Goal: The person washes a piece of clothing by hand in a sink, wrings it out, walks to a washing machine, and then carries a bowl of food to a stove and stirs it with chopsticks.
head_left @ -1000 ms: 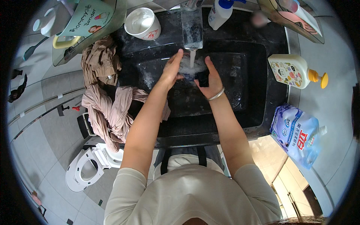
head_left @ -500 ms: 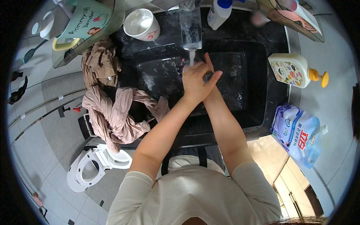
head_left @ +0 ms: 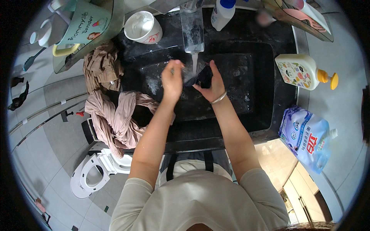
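Running water (head_left: pixel 194 63) falls from a wide clear tap spout (head_left: pixel 192 34) into the black sink (head_left: pixel 262 92). Just right of the stream, my right hand (head_left: pixel 216 86) grips a small dark cloth (head_left: pixel 203 79), its thumb and fingers on either side; a silver bangle circles that wrist. The cloth hangs bunched in the water, and its exact kind is unclear. My left hand (head_left: pixel 172 82) is left of the stream with its fingers curled. A blurred greyish patch lies between its fingertips and the cloth, so what it pinches cannot be made out.
Pink cloth (head_left: pixel 111 115) and brown cloth (head_left: pixel 103 65) lie on the left rim. A white tub (head_left: pixel 143 27) and a blue-capped bottle (head_left: pixel 222 15) stand behind. A yellow-pump bottle (head_left: pixel 296 71) and a blue-purple refill pouch (head_left: pixel 306 138) are at right; a toilet (head_left: pixel 92 175) is lower left.
My hands were pressed together under the water, left over right. They have parted, the left moving leftward, and the dark cloth now shows between them.
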Available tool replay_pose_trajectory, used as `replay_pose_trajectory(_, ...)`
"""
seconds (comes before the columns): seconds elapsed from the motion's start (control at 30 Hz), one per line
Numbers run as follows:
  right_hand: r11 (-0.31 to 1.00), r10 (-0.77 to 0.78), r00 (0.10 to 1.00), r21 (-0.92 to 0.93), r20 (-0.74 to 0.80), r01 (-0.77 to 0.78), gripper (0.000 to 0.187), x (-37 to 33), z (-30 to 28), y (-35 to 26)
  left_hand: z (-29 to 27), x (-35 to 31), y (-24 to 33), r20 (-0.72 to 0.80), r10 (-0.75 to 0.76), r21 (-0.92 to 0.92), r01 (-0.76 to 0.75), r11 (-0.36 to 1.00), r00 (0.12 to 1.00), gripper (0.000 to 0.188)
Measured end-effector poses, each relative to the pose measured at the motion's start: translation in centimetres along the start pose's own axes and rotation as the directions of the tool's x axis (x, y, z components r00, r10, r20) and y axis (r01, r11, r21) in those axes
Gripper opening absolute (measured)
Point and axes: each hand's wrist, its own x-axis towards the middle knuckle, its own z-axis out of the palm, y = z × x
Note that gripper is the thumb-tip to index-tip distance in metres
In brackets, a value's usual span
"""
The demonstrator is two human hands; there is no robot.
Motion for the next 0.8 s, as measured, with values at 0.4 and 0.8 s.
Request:
replay_pose_trajectory(0.4, 0.912, -0.169, 0.982, -0.367, 0.078, 0.186, 0.038, -2.5, 0.0, 2.0, -0.2, -0.1, -2.8, 0.08, -0.331, 0.005, 0.332, 0.943, 0.94, 0.031)
replay_pose_trajectory(0.8, 0.925, -0.225, 0.945, -0.254, 0.236, 0.283, 0.041, -0.1, -4.0, -0.9, -3.0, -1.1, 1.5, 0.221, -0.574, -0.588, 0.578, 0.567, 0.788, 0.023)
